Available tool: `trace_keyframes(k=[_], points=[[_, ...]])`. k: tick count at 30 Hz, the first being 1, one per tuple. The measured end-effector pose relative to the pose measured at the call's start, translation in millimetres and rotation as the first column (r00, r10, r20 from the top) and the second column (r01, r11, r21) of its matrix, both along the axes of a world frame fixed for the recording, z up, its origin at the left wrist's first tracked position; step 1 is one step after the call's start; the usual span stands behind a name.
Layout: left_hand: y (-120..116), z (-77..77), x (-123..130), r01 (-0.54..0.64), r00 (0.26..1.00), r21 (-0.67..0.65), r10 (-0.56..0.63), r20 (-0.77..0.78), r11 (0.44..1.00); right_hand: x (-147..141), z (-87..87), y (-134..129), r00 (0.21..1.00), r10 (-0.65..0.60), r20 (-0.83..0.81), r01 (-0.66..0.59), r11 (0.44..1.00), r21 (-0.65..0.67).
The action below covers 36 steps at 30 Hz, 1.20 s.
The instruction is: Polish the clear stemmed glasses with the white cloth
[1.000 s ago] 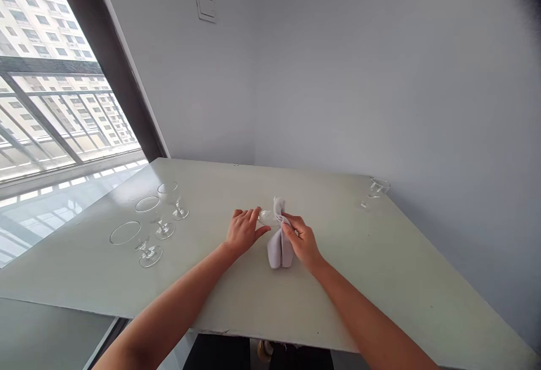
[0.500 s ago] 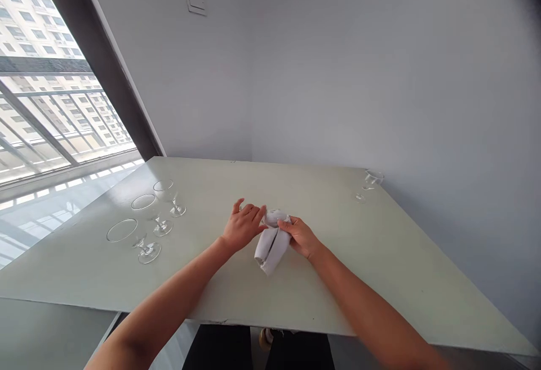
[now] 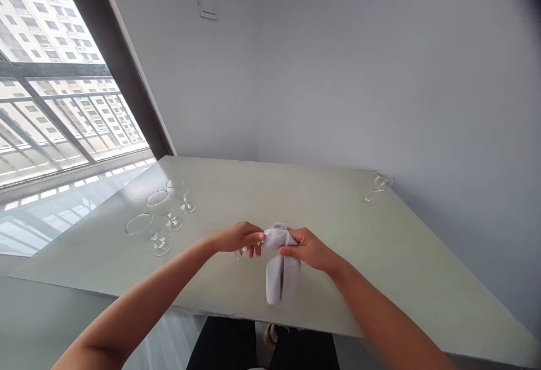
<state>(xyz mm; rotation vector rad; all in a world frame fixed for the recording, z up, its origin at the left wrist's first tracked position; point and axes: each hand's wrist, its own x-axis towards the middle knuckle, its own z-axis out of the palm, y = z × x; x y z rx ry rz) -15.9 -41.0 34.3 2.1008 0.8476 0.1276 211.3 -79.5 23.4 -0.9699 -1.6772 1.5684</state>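
Observation:
My left hand (image 3: 245, 237) is closed on the stem of a stemmed glass, whose clear foot (image 3: 239, 254) shows just below the fingers. A pale, whitish cloth (image 3: 276, 239) wraps around the bowl of this glass and covers it. My right hand (image 3: 307, 249) grips the cloth around the bowl from the right, thumb towards me. Two folds of the cloth hang down below the right thumb. Both hands are over the near middle of the table, and the glass lies roughly sideways between them.
Three clear stemmed glasses stand upright in a row on the left of the table (image 3: 338, 291): a near one (image 3: 159, 245), a middle one (image 3: 173, 222) and a far one (image 3: 187, 206). Another stemmed glass (image 3: 382, 181) stands at the far right corner, close to the wall.
My left hand, raised with fingers spread beside the cloth before, now closes on the glass stem. The glass has turned sideways, and the cloth's loose folds hang lower. The view has shifted slightly.

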Motion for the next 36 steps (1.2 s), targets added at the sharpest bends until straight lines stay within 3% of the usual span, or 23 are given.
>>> trace_keyframes(k=[1,3,4,5,6,8,10,11,13,14,16,17,18,21,22,24,26,28,30,32,33,34,36], points=[[-6.4,-1.5,2.9,-0.086,0.995,0.234,0.093,-0.021,0.968,-3.9,-3.3,-1.6,0.993,-0.099,-0.057,0.094,0.992,-0.086],[-17.7,-6.2,9.6,-0.172,0.972,0.627,0.233,-0.015,0.76,-12.1,-9.7,-5.4,0.941,-0.287,-0.179,0.229,0.93,-0.288],[-21.5,-8.5,12.0,-0.167,0.966,0.728,0.259,-0.015,0.665,-15.5,-11.8,-8.1,0.911,-0.348,-0.224,0.251,0.895,-0.368],[-23.7,-10.1,13.1,-0.154,0.963,0.771,0.268,-0.022,0.617,-17.9,-12.8,-11.3,0.893,-0.372,-0.253,0.249,0.877,-0.411],[-24.3,-10.6,12.6,-0.146,0.964,0.771,0.265,-0.031,0.62,-19.1,-12.5,-14.9,0.896,-0.358,-0.263,0.234,0.883,-0.406],[-21.2,-8.4,6.9,-0.134,0.976,0.647,0.211,-0.044,0.751,-16.9,-8.3,-22.5,0.945,-0.256,-0.202,0.197,0.942,-0.272],[-15.3,-3.0,-2.0,-0.043,0.997,0.346,0.062,-0.043,0.937,-10.2,-1.8,-28.6,0.993,-0.106,-0.05,0.102,0.992,-0.07],[-12.5,0.0,-6.0,0.038,0.999,0.16,-0.033,-0.031,0.986,-6.3,1.1,-30.5,0.999,-0.032,0.031,0.032,0.999,0.01],[-9.1,4.6,-10.3,0.181,0.983,-0.112,-0.181,0.007,0.977,-0.2,4.1,-31.3,0.99,0.058,0.13,-0.069,0.995,0.077],[-9.1,5.7,-9.9,0.187,0.982,-0.132,-0.188,0.012,0.973,1.3,3.7,-30.4,0.989,0.062,0.132,-0.071,0.995,0.069],[-11.7,5.0,-4.4,0.047,0.999,0.101,-0.046,-0.013,0.994,0.3,-0.6,-26.4,0.998,-0.036,0.048,0.036,0.999,-0.012],[-13.8,3.2,-0.2,-0.043,0.999,0.308,0.05,-0.015,0.95,-2.0,-3.8,-24.0,0.992,-0.123,-0.024,0.12,0.989,-0.089],[-15.8,0.6,4.2,-0.105,0.992,0.517,0.125,-0.003,0.85,-5.0,-7.2,-21.6,0.971,-0.215,-0.102,0.193,0.963,-0.185],[-17.1,-8.8,13.0,-0.078,0.99,0.87,0.143,0.009,0.486,-15.2,-14.3,-18.3,0.859,-0.423,-0.289,0.277,0.858,-0.433],[-15.4,-11.2,13.4,-0.046,0.994,0.905,0.111,-0.001,0.422,-17.5,-14.7,-19.2,0.837,-0.442,-0.323,0.267,0.845,-0.463],[-10.4,-12.2,10.9,-0.024,0.998,0.923,0.058,0.002,0.384,-18.6,-12.3,-23.7,0.859,-0.383,-0.338,0.23,0.881,-0.413],[-6.2,-6.8,6.2,-0.014,1.0,0.89,-0.002,0.017,0.456,-15.0,-6.5,-30.3,0.945,-0.23,-0.232,0.176,0.957,-0.23],[-5.2,3.9,1.8,0.005,0.997,0.799,-0.066,0.043,0.601,-8.2,0.7,-36.1,0.997,-0.071,0.009,0.07,0.997,0.042],[-6.8,15.6,-1.5,0.06,0.989,0.614,-0.131,0.072,0.787,-0.9,7.0,-38.7,0.953,0.011,0.303,-0.112,0.941,0.32],[-8.8,22.4,-3.5,0.144,0.978,0.289,-0.18,0.101,0.946,5.2,11.7,-36.7,0.845,0.006,0.535,-0.343,0.773,0.533],[-9.5,22.7,-4.1,0.187,0.974,0.091,-0.197,0.115,0.978,7.7,13.6,-33.9,0.789,-0.022,0.614,-0.45,0.66,0.601],[-9.9,20.5,-4.4,0.223,0.969,-0.104,-0.209,0.131,0.969,9.9,15.6,-29.9,0.743,-0.06,0.666,-0.536,0.543,0.647],[-10.3,9.8,-3.7,0.254,0.962,-0.409,-0.185,0.201,0.876,14.4,20.5,-18.8,0.692,-0.155,0.705,-0.631,0.346,0.695]])
